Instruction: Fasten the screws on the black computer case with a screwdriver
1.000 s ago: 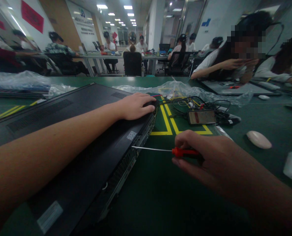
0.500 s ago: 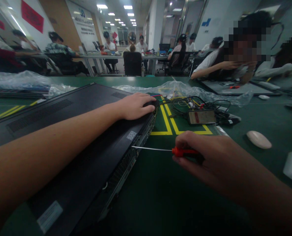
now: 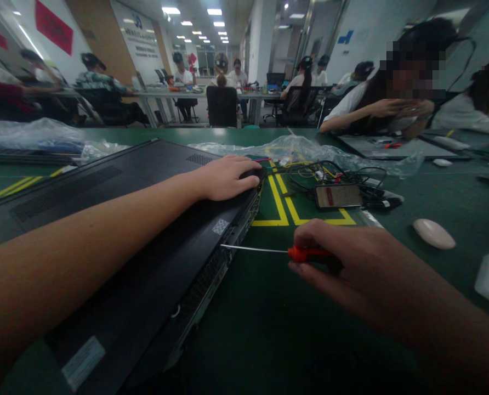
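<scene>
Screwdriver (image 3: 299,254): orange-red handle, slim shaft | case (image 3: 178,247): black, vented | left hand (image 3: 226,180): wide atop case | right hand (image 3: 345,263): gripping screwdriver

Can see tangled black cables (image 3: 370,185) on the green worktop (image 3: 466,192), crumpled clear plastic (image 3: 310,145) behind, a pale computer mouse (image 3: 433,233) nearer.

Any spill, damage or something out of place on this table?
Nothing looks spilled or plainly damaged. The untidiest spot is the tangle of black cables, heaped loosely beyond the right hand, near crumpled clear plastic. The screwdriver has a slightly bowed-looking shaft, though lens distortion may cause that.
</scene>
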Demonstrator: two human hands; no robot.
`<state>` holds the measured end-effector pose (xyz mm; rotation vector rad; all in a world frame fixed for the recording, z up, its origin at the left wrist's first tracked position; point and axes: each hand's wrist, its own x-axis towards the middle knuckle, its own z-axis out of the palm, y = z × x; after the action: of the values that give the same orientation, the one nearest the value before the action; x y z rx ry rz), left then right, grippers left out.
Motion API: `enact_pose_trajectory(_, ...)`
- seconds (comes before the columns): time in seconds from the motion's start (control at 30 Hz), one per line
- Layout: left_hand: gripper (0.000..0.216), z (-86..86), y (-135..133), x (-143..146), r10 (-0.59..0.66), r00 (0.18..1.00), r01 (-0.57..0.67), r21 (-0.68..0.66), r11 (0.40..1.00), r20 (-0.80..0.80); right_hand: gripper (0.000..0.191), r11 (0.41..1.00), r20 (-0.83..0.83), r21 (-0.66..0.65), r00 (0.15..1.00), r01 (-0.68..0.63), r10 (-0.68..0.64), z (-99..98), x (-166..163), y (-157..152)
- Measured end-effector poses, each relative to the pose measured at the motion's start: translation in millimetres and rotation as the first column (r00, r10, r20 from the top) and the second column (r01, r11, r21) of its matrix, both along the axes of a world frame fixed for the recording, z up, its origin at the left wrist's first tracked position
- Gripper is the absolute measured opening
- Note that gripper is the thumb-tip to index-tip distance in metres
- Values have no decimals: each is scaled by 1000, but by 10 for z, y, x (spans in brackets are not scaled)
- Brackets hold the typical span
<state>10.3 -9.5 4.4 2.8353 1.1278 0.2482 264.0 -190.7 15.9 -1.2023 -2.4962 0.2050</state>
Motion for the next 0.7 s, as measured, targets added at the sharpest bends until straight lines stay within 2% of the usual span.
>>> enact_pose_trajectory(0.7, 69, -12, 10, -7, 0, 1000, 0, 10, 1000, 6, 7, 1000, 13, -24, 1000, 12, -12, 12, 15, -3)
